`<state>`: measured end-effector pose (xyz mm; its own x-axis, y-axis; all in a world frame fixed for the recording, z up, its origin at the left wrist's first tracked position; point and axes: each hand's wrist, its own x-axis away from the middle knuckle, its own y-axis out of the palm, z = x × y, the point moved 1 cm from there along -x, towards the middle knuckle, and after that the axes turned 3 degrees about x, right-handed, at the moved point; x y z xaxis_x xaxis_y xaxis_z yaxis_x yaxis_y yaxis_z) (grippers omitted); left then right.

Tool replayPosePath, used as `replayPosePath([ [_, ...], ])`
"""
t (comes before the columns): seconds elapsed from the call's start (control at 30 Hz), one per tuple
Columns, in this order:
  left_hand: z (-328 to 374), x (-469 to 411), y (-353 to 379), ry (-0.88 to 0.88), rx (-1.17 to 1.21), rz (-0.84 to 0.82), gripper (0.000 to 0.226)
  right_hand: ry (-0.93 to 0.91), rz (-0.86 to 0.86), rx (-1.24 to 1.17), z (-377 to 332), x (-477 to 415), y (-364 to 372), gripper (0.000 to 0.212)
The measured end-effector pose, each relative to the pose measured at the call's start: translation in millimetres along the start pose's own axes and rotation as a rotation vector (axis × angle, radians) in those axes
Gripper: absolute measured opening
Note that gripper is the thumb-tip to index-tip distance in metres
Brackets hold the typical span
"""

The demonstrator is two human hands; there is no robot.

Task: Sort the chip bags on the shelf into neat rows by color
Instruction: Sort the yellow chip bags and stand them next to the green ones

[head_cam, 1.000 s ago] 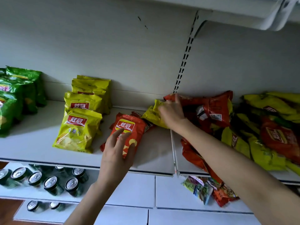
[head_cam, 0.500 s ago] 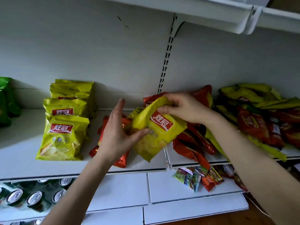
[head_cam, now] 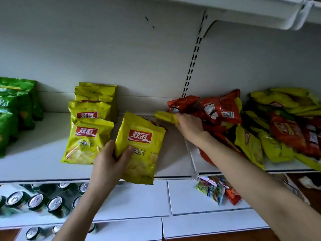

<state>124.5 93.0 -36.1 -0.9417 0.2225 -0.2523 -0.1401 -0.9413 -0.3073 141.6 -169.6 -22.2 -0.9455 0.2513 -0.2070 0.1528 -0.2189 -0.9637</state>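
My left hand (head_cam: 111, 164) grips a yellow chip bag (head_cam: 140, 148) by its lower left edge and holds it upright over the front of the white shelf (head_cam: 40, 162). A neat row of yellow bags (head_cam: 88, 136) stands just left of it, and a row of green bags (head_cam: 15, 108) lies at the far left. Further right, my right hand (head_cam: 189, 127) pinches the end of another yellow bag (head_cam: 165, 116) at the edge of a jumbled pile of red bags (head_cam: 218, 108) and yellow bags (head_cam: 250, 146). The red bag behind the held one is almost hidden.
A slotted upright (head_cam: 192, 61) divides the back wall, and an upper shelf (head_cam: 251, 16) overhangs. The lower shelf holds several green cans (head_cam: 36, 200) on the left and small snack packets (head_cam: 217, 190) on the right.
The yellow bag passed from my right hand to my left, which carried it left beside the yellow row. My right hand went back to the pile and took hold of another yellow bag.
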Motion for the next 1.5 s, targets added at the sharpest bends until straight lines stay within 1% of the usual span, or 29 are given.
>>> replayPosePath([
  [0.07,1.2,-2.7,1.2,0.003,0.001,0.013,0.047,0.077,0.155,-0.174,15.1,-2.7,-22.2,0.025],
  [0.13,4.5,-6.2,5.0,0.007,0.006,0.021,0.039,0.118,0.372,-0.440,31.2,4.7,-52.3,0.023],
  [0.17,5.4,-7.7,7.7,0.006,0.029,0.022,0.041,0.127,0.465,-0.570,39.6,11.4,-67.4,0.020],
  [0.2,6.5,-9.2,10.4,-0.011,0.066,0.017,0.047,0.143,0.520,-0.679,48.5,19.4,-80.7,0.018],
  [0.27,12.8,-10.4,15.6,-0.068,0.209,-0.005,0.050,0.184,0.548,-0.843,65.2,35.9,-99.1,0.016],
  [0.33,23.9,-9.7,24.9,-0.138,0.359,-0.071,0.052,0.212,0.499,-0.942,71.6,51.3,-105.0,0.015],
  [0.4,34.4,-7.5,35.3,-0.186,0.493,-0.152,0.054,0.173,0.422,-0.946,62.4,64.7,-98.7,0.024],
  [0.43,39.8,-5.4,42.9,-0.199,0.519,-0.201,0.057,0.132,0.391,-0.926,54.8,72.1,-93.3,0.027],
  [0.5,52.7,1.4,61.9,-0.229,0.483,-0.326,0.070,0.038,0.371,-0.894,44.0,85.4,-82.7,0.022],
  [0.53,58.3,4.7,71.1,-0.236,0.473,-0.374,0.067,0.013,0.374,-0.901,44.9,90.4,-78.0,0.018],
  [0.6,65.2,9.1,85.8,-0.237,0.457,-0.412,0.060,0.019,0.358,-0.975,61.3,95.5,-71.2,0.016],
  [0.67,68.3,10.3,97.5,-0.253,0.451,-0.402,0.061,0.082,0.349,-1.030,89.8,101.0,-66.1,0.014],
  [0.7,69.6,11.7,102.7,-0.258,0.472,-0.381,0.060,0.134,0.363,-1.017,107.2,105.8,-63.5,0.011],
  [0.77,73.2,16.9,113.2,-0.287,0.542,-0.321,0.053,0.233,0.407,-0.861,145.4,120.4,-53.1,0.012],
  [0.8,75.1,19.8,117.9,-0.304,0.583,-0.290,0.048,0.260,0.395,-0.761,163.2,129.1,-45.7,0.015],
  [0.83,77.7,23.0,122.0,-0.315,0.620,-0.262,0.041,0.276,0.346,-0.686,177.8,136.9,-37.2,0.017],
  [0.9,82.8,30.9,129.3,-0.343,0.668,-0.204,0.026,0.276,0.173,-0.620,195.9,149.3,-15.8,0.024],
  [0.93,84.6,34.7,132.4,-0.356,0.687,-0.176,0.023,0.253,0.086,-0.594,199.9,153.9,-4.4,0.030],
  [0.97,85.5,38.3,135.3,-0.362,0.704,-0.154,0.024,0.213,0.015,-0.556,201.0,157.8,5.6,0.036],
  [1.07,90.9,51.4,145.1,-0.358,0.716,-0.091,0.050,0.123,-0.079,-0.471,197.7,165.3,27.3,0.051],
  [1.1,91.7,55.4,148.4,-0.355,0.699,-0.060,0.050,0.111,-0.075,-0.455,196.4,166.1,31.6,0.051],
  [1.13,92.9,59.0,151.5,-0.350,0.679,-0.030,0.044,0.101,-0.052,-0.444,196.5,166.0,35.5,0.049],
  [1.2,96.3,66.2,157.0,-0.333,0.656,0.017,0.037,0.086,0.048,-0.454,198.9,164.6,37.3,0.038],
  [1.3,101.4,74.7,163.9,-0.302,0.617,0.054,0.045,0.171,0.237,-0.612,210.2,163.3,20.5,0.018],
  [1.33,103.3,76.8,165.6,-0.291,0.604,0.073,0.048,0.218,0.311,-0.664,215.5,163.5,9.6,0.015],
  [1.4,108.4,80.0,170.9,-0.241,0.548,0.117,0.058,0.297,0.444,-0.764,223.9,166.5,-17.5,0.017],
  [1.47,115.2,83.0,179.0,-0.173,0.454,0.144,0.056,0.296,0.506,-0.906,222.5,175.1,-45.9,0.015],
  [1.5,119.4,84.6,183.7,-0.147,0.420,0.151,0.051,0.243,0.509,-0.981,215.9,180.8,-59.4,0.012],
])
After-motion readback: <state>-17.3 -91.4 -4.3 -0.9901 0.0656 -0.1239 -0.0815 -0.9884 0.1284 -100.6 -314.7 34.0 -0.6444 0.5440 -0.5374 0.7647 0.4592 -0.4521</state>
